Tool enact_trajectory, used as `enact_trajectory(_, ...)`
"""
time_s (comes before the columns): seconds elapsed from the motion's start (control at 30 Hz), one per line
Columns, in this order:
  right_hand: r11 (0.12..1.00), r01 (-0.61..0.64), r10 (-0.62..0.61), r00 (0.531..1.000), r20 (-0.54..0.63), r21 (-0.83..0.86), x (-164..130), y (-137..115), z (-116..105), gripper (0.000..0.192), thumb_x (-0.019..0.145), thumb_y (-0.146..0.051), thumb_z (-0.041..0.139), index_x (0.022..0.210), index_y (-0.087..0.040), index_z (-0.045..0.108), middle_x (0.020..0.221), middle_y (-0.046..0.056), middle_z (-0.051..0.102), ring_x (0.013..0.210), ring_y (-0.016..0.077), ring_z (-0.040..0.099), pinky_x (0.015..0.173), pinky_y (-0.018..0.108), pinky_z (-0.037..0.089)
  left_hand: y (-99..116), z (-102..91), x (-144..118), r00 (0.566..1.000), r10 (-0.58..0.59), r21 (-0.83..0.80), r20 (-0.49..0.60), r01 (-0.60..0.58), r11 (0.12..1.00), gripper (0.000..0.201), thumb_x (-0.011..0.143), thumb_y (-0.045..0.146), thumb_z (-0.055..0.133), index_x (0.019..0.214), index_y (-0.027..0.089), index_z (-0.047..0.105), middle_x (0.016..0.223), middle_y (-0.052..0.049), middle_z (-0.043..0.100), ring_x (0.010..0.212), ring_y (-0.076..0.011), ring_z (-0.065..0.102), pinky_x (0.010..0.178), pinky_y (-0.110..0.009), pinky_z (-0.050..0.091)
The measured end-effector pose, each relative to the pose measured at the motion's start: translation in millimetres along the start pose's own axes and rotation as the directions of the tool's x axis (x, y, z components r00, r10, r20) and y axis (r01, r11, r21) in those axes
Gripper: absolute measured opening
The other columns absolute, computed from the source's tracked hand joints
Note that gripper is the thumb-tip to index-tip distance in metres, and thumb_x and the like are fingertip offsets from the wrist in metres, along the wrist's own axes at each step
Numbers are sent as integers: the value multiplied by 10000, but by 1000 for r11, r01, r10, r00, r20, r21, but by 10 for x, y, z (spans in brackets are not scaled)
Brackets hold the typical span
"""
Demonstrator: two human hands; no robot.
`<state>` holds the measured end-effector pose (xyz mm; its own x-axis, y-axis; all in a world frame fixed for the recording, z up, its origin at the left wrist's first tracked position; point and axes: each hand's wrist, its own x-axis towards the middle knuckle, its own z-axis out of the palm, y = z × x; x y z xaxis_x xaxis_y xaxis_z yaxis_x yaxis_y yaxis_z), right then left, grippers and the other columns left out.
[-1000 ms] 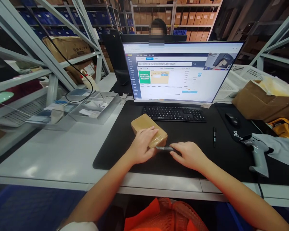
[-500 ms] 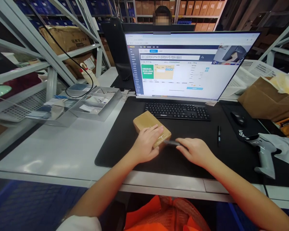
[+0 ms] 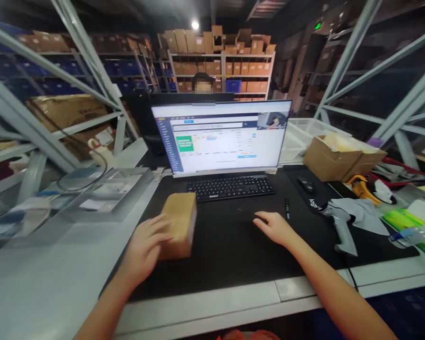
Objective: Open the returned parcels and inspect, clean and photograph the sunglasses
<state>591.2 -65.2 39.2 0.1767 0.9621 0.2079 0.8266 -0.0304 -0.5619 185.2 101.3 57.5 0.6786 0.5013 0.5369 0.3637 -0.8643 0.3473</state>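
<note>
**Left hand on the parcel, right hand flat on the mat**

The left hand presses its spread fingers against the near side of a brown taped parcel, which sits on the black mat of the bench, left of centre and in front of the keyboard. The right hand lies open and empty on the mat, near a pen. Motion blur softens the parcel.

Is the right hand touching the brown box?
No, the right hand rests on the black mat, apart from the brown box, which only the left hand touches.
</note>
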Motion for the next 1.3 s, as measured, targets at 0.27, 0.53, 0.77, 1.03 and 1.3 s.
enact_trajectory(0.27, 992, -8, 6, 1000, 13, 123, 1, -21, 13, 305, 940, -412, 590, 1118, -236, 764, 1094, 45, 783, 997, 240, 742, 897, 331, 565, -20, -75, 491, 833, -543, 341, 108, 482, 807, 630, 783, 675, 550, 1143, 169, 657, 1439, -198, 537, 1282, -398, 553, 1076, -539, 437)
enact_trajectory(0.53, 987, -24, 20, 999, 25, 159, -12, 73, 12, 373, 944, -452, 559, 1160, -214, 750, 1156, 78, 764, 1040, 270, 729, 941, 374, 546, 142, -53, 1298, 599, -658, 505, 455, 435, 745, 1013, 655, 732, 652, 1413, 94, 442, 1271, -242, 648, 1060, -377, 679, 822, -410, 530)
enact_trajectory(0.77, 984, -22, 12, 998, 59, 178, -6, 147, 73, 411, 952, -473, 536, 1191, -195, 722, 1201, 95, 744, 1107, 312, 700, 962, 437, 530, 369, -142, 1505, 546, -580, 514, 604, 289, 808, 1116, 591, 498, 761, 1552, 168, 300, 1371, -198, 606, 1147, -373, 645, 890, -403, 534)
enact_trajectory(1.03, 943, 245, -256, 966, 21, 224, -137, -98, 17, 282, 952, -350, 566, 1133, -220, 739, 1112, 50, 774, 1004, 221, 731, 894, 331, 545, 842, 47, 1257, 617, 44, 85, 786, -178, 980, 913, 734, 337, 736, 1551, 285, 334, 1617, -125, 364, 1488, -349, 341, 1200, -493, 306)
enact_trajectory(1.3, 896, 427, -439, 894, 92, 124, -264, -283, -25, 276, 925, -361, 621, 1127, -222, 747, 906, 43, 771, 787, 186, 716, 719, 286, 493, 1291, 603, 611, 896, -130, 339, 425, -24, 941, 906, 785, 519, 669, 1519, 78, 374, 1610, -231, 320, 1490, -466, 281, 1121, -692, 317)
